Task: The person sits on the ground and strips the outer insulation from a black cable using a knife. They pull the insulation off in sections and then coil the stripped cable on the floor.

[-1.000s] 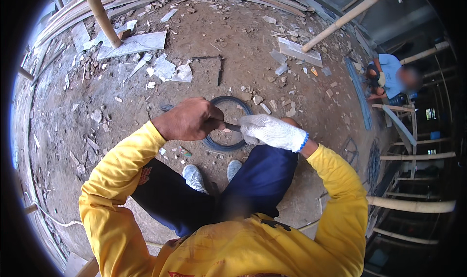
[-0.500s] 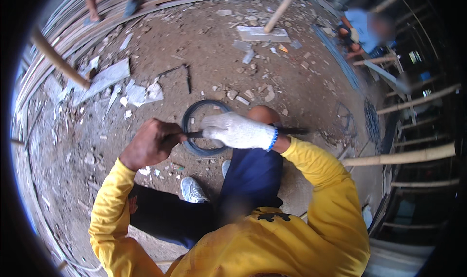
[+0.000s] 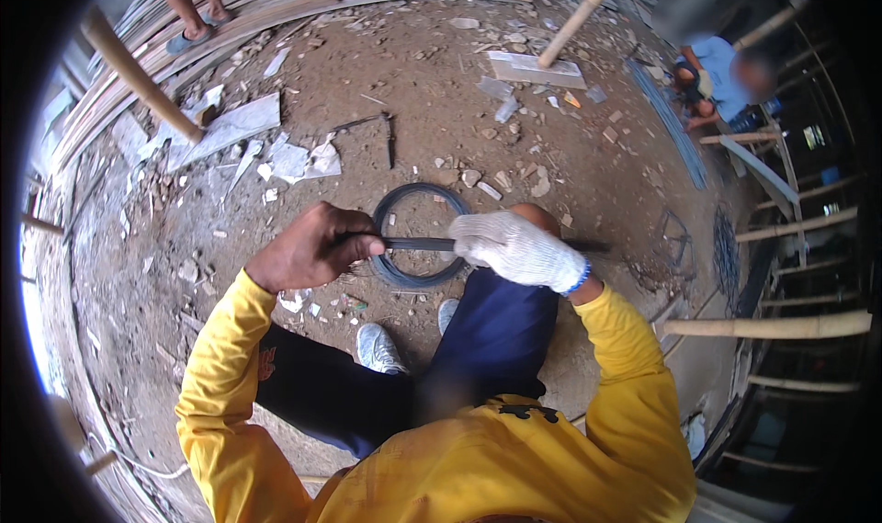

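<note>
Now, left hand [image 3: 317, 247]: bare, pinching the bundle [image 3: 418, 244].
Right hand [image 3: 519, 250]: gloved, wrapped round it, a tail [image 3: 588, 245] jutting out to the right.
Bundle: level between both hands, over the coil [image 3: 420, 188]; looks gathered already, no tie showing on the bare stretch.
Coil: lying on the ground [image 3: 432, 82], untouched; what's left, I cannot tell.

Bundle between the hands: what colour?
The bundle looks dark grey to black, best in the head view.
</note>
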{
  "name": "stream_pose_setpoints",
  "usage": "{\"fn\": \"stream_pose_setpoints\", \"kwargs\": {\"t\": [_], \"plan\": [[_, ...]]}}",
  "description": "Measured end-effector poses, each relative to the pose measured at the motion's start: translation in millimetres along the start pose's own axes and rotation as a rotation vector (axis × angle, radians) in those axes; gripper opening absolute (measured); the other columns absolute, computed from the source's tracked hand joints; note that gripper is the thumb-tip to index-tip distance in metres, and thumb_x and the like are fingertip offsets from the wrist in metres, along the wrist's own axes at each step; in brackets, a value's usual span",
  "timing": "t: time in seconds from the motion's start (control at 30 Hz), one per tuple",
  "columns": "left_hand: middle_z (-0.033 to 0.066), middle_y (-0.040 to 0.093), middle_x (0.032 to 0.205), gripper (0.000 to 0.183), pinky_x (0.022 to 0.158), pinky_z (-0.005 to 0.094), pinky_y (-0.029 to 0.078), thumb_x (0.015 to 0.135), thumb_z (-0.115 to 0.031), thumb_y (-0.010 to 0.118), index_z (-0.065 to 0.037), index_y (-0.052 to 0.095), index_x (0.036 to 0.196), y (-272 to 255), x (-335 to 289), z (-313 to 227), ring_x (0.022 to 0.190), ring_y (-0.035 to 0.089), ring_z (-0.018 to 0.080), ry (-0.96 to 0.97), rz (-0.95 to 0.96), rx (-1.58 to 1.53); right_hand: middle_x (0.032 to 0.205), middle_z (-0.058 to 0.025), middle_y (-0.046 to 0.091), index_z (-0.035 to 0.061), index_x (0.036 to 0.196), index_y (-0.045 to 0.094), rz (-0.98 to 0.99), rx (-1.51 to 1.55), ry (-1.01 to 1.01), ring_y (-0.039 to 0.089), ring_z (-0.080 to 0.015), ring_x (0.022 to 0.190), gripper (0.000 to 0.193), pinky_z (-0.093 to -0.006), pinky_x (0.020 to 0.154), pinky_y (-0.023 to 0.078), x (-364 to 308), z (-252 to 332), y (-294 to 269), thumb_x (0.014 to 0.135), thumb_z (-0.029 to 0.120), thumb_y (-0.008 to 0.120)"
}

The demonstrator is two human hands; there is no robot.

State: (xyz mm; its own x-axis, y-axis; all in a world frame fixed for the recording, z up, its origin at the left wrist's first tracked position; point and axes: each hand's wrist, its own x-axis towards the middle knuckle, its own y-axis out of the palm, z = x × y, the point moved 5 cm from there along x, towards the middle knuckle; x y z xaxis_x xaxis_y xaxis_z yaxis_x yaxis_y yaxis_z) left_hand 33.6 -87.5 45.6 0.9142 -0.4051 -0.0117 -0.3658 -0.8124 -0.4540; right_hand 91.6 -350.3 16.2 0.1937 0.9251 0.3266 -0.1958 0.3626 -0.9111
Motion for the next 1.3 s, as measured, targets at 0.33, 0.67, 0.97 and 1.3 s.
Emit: {"fn": "stream_pose_setpoints", "kwargs": {"t": [0.33, 0.67, 0.97, 1.3], "plan": [[0.0142, 0.076, 0.088, 0.026, 0.076, 0.0395, 0.054, 0.106, -0.02, 0.067, 0.005, 0.076, 0.104, -0.5, 1.9, 6.2, 0.081, 0.071, 0.023, 0.098, 0.095, -0.06, 0.083, -0.001, 0.065, 0.0027, 0.111, 0.072, 0.33, 0.834, 0.63, 0.061, -0.0107, 0.075, 0.024, -0.0275, 0.07, 0.051, 2.7, -12.9, -2.9, 0.11, 0.024, 0.06], [0.0212, 0.072, 0.085, 0.019, 0.073, 0.0479, 0.049, 0.099, -0.018, 0.069, 0.0, 0.075, 0.095, 11.4, -8.5, 12.5, 0.077, 0.068, 0.0346, 0.255, 0.047, 0.015, 0.07, 0.0049, 0.058, 0.0059, 0.113, 0.069, 0.545, 1.035, 0.799, 0.043, -0.0034, 0.053, 0.029, -0.0219, 0.049, 0.032, 80.8, 30.0, 4.3, 0.114, 0.03, 0.052], [0.0204, 0.074, 0.086, 0.016, 0.075, 0.0514, 0.054, 0.084, -0.02, 0.072, -0.007, 0.078, 0.089, 22.6, -19.2, 31.6, 0.082, 0.071, 0.0413, 0.113, -0.049, 0.269, 0.066, 0.0017, 0.047, 0.0063, 0.098, 0.059, 0.52, 0.84, 0.699, 0.04, -0.0079, 0.052, 0.026, -0.0288, 0.049, 0.031, 89.2, 35.6, 36.6, 0.111, 0.029, 0.055], [0.0167, 0.077, 0.088, 0.016, 0.08, 0.0518, 0.058, 0.085, -0.022, 0.07, -0.011, 0.081, 0.089, 23.1, -21.0, 30.5, 0.088, 0.074, 0.0416, -0.003, -0.085, 0.538, 0.07, -0.003, 0.052, 0.0049, 0.094, 0.058, 0.315, 0.631, 0.487, 0.049, -0.013, 0.062, 0.025, -0.0332, 0.057, 0.039, 98.4, 34.2, 54.1, 0.107, 0.026, 0.055]]}}
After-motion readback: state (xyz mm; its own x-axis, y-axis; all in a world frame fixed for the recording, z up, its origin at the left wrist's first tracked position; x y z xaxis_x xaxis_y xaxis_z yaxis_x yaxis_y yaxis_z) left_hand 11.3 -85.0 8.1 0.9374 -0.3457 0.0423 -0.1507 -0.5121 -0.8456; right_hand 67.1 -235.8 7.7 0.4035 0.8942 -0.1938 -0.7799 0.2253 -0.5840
